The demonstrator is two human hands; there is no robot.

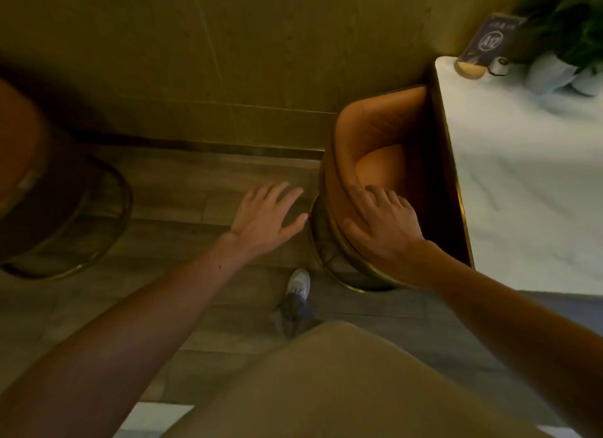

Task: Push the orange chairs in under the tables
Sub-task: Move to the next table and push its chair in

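Note:
An orange round-backed chair (375,134) with a gold base ring stands tight against the left edge of a white marble table (528,189), its seat partly under the top. My right hand (381,224) rests on the chair's curved back rim, fingers over the inner side and thumb on the outer side. Just left of the chair, my left hand (266,214) hovers over the floor with fingers spread, holding nothing. A second orange chair (36,183) with a gold ring base fills the far left edge, partly cut off.
A wall runs along the back, close behind both chairs. On the table's far corner stand a dark sign reading A12 (487,41), a small white object and a potted plant (567,36). My shoe (298,286) is on the wooden floor beside the chair's base.

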